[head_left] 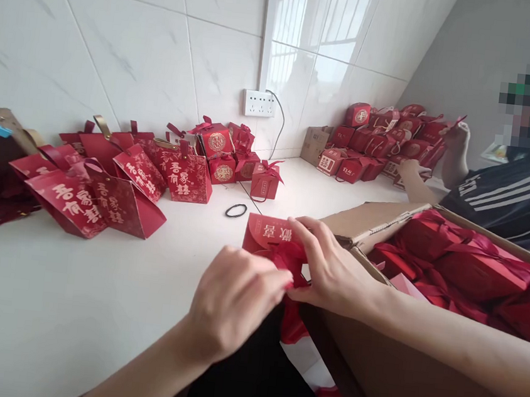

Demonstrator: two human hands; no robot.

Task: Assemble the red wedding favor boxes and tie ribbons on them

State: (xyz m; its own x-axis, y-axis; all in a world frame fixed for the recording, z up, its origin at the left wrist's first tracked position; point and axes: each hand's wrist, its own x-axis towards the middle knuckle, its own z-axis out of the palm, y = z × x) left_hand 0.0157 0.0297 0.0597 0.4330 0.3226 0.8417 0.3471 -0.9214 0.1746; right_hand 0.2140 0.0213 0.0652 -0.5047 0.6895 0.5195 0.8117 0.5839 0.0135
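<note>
A red gift box [261, 231] with pale lettering is at the front edge of the white table, partly hidden by my hands. Red ribbon [291, 255] runs over its near side. My left hand [237, 303] is closed, its thumb and fingers pinching a bit of the ribbon. Curved around the box's right side, my right hand [328, 265] has its fingers on the box and ribbon. More red material hangs below my hands.
An open cardboard carton [381, 217] full of red ribboned boxes stands at my right. Red gift bags [189, 175], small red boxes [265, 179] and a black ring [236, 210] lie on the table [69, 304]. Another person [507, 186] reaches toward stacked red boxes [379, 141].
</note>
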